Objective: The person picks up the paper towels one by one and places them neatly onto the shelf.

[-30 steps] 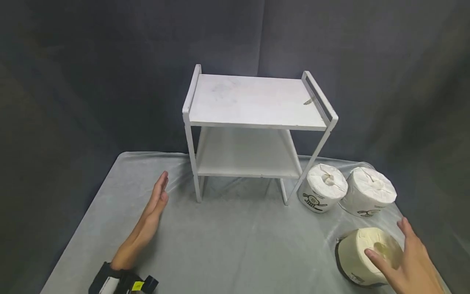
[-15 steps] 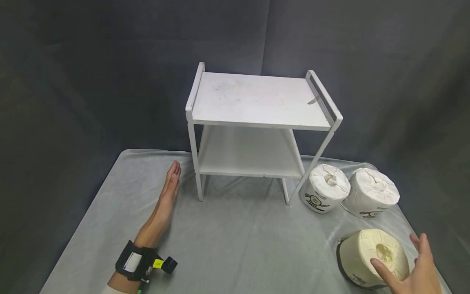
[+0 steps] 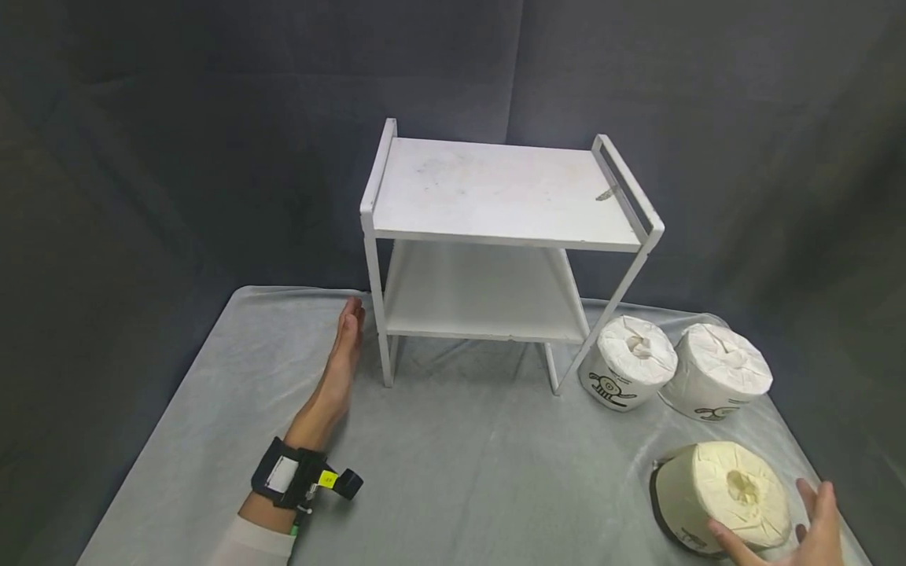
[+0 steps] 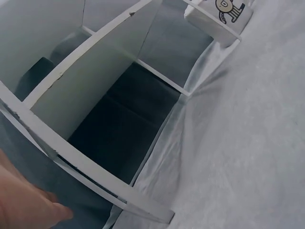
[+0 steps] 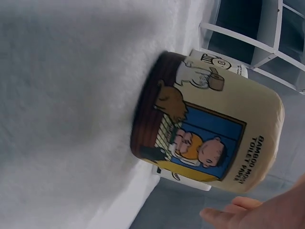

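Beside the left legs of a white two-tier shelf [image 3: 495, 192], my left hand [image 3: 340, 369] is held with its fingers straight, the fingertips close to a leg. In the left wrist view, part of that hand [image 4: 28, 205] shows next to the side frame; contact cannot be made out. A cream toilet roll [image 3: 736, 503] with printed cartoons stands upright at the front right. My right hand [image 3: 814, 538] is spread about its right side, thumb in front. The right wrist view has the roll [image 5: 209, 124] with the right hand's fingers [image 5: 224, 217] near it; a firm grip is not visible.
Two white wrapped toilet rolls, a nearer one [image 3: 626, 365] and a farther one [image 3: 718, 373], stand by the shelf's right leg. Grey cloth [image 3: 439, 472] covers the table, and a dark curtain [image 3: 212, 141] hangs behind.
My left hand has moved right and away from me, up beside the shelf's left leg. My right hand has shifted slightly downward in view around the cream roll. The shelf and rolls stay put.
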{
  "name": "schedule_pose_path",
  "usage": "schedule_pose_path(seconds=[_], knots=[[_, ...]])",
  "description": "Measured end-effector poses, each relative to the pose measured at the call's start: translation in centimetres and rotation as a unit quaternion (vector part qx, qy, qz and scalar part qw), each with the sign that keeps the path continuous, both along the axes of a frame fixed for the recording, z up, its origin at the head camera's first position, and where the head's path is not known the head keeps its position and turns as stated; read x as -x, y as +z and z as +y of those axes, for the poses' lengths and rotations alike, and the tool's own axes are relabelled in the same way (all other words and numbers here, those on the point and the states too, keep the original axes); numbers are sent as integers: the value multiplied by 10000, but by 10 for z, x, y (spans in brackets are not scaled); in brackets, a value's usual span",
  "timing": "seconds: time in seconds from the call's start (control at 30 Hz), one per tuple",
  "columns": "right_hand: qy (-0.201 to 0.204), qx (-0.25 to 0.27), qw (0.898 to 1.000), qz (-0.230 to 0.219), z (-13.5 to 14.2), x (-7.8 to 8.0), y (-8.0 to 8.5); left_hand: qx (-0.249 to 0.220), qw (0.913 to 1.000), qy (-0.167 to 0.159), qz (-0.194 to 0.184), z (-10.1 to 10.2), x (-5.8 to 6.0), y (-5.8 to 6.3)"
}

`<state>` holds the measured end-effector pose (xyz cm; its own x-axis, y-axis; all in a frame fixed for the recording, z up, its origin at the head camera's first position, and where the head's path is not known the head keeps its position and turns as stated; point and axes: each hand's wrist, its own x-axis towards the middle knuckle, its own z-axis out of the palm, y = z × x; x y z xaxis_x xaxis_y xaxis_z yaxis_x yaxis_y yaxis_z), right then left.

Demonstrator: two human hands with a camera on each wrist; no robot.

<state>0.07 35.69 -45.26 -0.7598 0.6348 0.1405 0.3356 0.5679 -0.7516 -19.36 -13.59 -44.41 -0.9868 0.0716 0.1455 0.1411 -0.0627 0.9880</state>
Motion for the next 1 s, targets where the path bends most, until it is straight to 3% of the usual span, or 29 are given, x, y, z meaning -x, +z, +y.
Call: schedule_pose_path(seconds=[0.1, 0.33, 0.53, 0.77, 1.0], knots=[[-253, 186, 9994, 120, -6, -2, -5, -105, 9999, -78, 36, 3, 6, -1], [-376, 662, 9969, 202, -12, -4, -10, -270, 9989, -240, 298, 10, 14, -3], [-639, 665, 9953, 305, -16, -4, -17, -426, 9980, -328, 330, 14, 19, -2], [-556, 508, 9947, 704, -18, 0, -29, -654, 9961, -348, 479, 18, 24, -3], [-813, 328, 9947, 545, -17, 4, -31, -983, 9925, -372, 617, 22, 29, -4]])
